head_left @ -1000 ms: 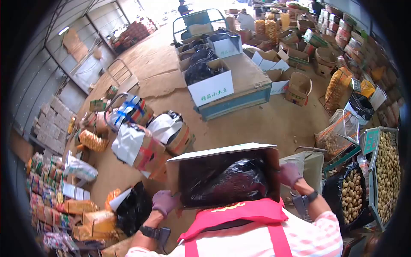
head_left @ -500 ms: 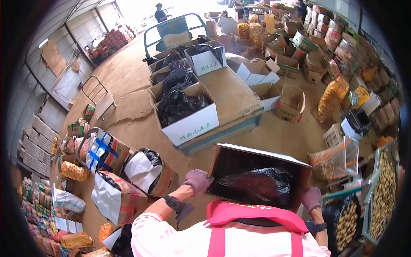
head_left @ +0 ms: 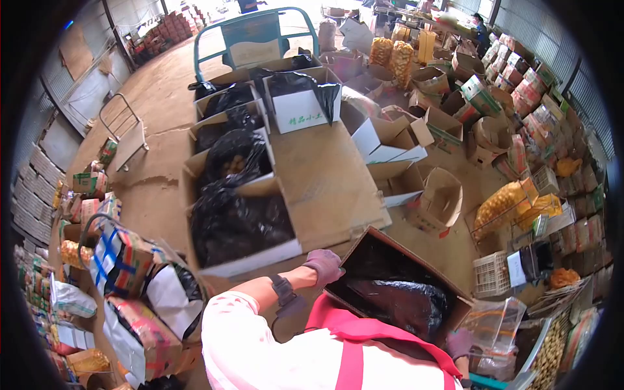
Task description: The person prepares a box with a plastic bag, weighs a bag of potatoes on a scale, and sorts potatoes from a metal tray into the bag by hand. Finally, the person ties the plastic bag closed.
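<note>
In front of my chest I carry an open cardboard box (head_left: 459,314) lined with a black plastic bag (head_left: 409,302); it slants down to the right. My gloved left hand (head_left: 325,268) is closed on its left edge. At the right end my gloved right hand (head_left: 460,342) is closed against the box, its fingers partly hidden. Ahead stands a flatbed cart (head_left: 325,179) bearing several white-sided boxes with black bags. The nearest of these, a bag-lined box (head_left: 257,261), sits at the bed's left front corner, close to my left hand.
Open empty cartons (head_left: 437,198) lie right of the cart. Farther right are yellow net sacks (head_left: 504,203) and a white plastic crate (head_left: 492,273). Packed boxes (head_left: 146,331) stand at lower left, and a hand trolley (head_left: 130,140) is beyond them. People are at the back.
I have come closer to the cart, whose bed now lies nearer in view. The carried box has turned, its left end up toward the cart and its right end lower. Both hands keep their hold.
</note>
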Demonstrator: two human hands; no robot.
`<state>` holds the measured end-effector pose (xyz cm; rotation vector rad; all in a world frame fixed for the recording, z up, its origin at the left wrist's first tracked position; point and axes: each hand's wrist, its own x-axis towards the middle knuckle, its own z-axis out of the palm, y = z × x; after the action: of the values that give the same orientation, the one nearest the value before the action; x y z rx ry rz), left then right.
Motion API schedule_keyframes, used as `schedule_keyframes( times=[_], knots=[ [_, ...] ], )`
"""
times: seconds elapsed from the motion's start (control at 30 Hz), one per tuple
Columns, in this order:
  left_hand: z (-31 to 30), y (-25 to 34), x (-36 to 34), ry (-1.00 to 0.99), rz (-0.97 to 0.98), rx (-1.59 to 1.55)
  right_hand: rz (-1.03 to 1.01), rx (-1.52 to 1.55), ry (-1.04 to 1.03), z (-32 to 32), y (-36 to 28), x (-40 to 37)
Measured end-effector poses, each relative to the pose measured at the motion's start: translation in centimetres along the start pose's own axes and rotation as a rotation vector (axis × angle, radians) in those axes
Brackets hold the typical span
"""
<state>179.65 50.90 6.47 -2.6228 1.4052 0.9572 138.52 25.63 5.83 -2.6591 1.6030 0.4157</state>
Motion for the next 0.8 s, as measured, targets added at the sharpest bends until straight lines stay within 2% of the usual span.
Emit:
schedule_keyframes(
  times=[0.07,0.13,0.23,0.3,0.37,0.4,0.5,0.57,0.63,0.7,0.8],
  knots=[
    [-2.5,-1.7,4.3,0.018,0.029,-0.050,0.043,-0.038,-0.028,-2.5,-2.9,2.5],
    [-4.7,-4.1,8.4,0.049,0.034,-0.085,0.062,-0.061,-0.050,-4.6,-5.2,8.3],
    [-8.9,-7.0,11.9,-0.026,-0.015,-0.096,-0.015,0.085,-0.147,-6.9,-8.6,14.8],
    [-11.2,-9.7,14.2,-0.017,-0.066,-0.119,-0.203,0.016,-0.115,-10.3,-13.7,21.1],
    [-13.2,-12.0,15.8,0.022,-0.229,-0.187,-0.344,0.058,-0.027,-10.6,-17.5,27.6],
    [-13.7,-13.7,16.5,0.105,-0.267,-0.181,-0.390,0.047,-0.026,-11.4,-20.2,30.6],
    [-17.8,-17.5,16.9,0.117,-0.455,-0.208,-0.519,-0.011,-0.052,-12.8,-29.0,39.4],
    [-19.9,-20.4,17.2,0.135,-0.590,-0.185,-0.727,0.029,0.045,-14.8,-35.6,43.8],
    [-21.7,-23.3,17.8,0.213,-0.708,-0.136,-0.820,0.049,0.113,-15.6,-42.4,48.6],
    [-22.5,-26.9,18.9,0.368,-0.820,-0.191,-0.835,0.110,0.169,-17.5,-49.0,51.1],
    [-23.2,-31.6,22.1,0.511,-0.979,-0.230,-0.788,0.099,0.042,-19.0,-57.5,53.7]
  ],
)
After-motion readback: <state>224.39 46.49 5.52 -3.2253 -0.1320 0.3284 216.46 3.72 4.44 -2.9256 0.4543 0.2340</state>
